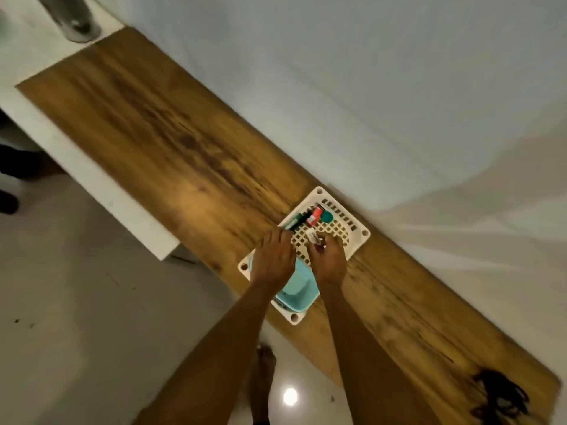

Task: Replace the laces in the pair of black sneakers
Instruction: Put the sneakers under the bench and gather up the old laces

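No sneakers are in view. A dark tangled bundle [500, 397], blurred and possibly black laces, lies on the wooden tabletop [159, 142] near its lower right end. Both my hands are over a white perforated tray [352, 231] in the middle of the table. My left hand [273, 259] rests with spread fingers on the tray's left rim, its fingertips by a black marker [299, 222]. My right hand [328, 260] has its fingers curled round a small white and dark red item [313, 239] just above the tray's grid.
In the tray lie a red and white tube [316, 216], a teal cap [327, 216] and a light blue tub [299, 288]. A grey cylinder [73, 16] stands at the top left. A white wall runs behind the table. My foot [264, 361] is on the tiled floor.
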### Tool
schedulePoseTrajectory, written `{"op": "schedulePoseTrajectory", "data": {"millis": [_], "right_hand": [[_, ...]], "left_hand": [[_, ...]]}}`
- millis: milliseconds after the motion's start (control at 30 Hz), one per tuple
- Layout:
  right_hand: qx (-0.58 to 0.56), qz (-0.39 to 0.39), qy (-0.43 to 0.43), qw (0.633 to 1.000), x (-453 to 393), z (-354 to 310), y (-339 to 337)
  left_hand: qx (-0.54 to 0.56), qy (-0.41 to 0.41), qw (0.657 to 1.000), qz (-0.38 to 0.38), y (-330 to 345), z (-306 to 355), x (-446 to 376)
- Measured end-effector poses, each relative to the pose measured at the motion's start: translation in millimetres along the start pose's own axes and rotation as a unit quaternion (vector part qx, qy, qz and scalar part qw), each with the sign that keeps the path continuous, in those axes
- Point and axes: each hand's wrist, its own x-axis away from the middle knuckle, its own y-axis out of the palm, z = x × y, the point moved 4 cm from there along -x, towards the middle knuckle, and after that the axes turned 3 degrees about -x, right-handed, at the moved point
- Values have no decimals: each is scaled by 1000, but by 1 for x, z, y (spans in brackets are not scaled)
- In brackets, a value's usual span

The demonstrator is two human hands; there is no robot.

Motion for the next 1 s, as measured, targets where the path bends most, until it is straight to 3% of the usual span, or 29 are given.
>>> {"op": "schedulePoseTrajectory", "data": {"millis": [167,333,567,767,867,1000], "right_hand": [[52,-74,-31,995,-25,9,15],[70,-54,-51,995,-36,-5,25],[47,-42,10,998,-25,3,20],[-82,70,52,993,44,28,-25],[-147,154,135,968,102,73,-48],[-155,192,252,936,184,148,-67]], "left_hand": [[-46,-41,998,-33,24,-6,-16],[-70,-8,997,-37,28,-11,-16],[-100,53,993,-24,22,2,-14],[-108,194,974,-41,19,44,14],[-88,277,953,-89,34,75,56],[-124,397,898,-142,69,126,133]]}}
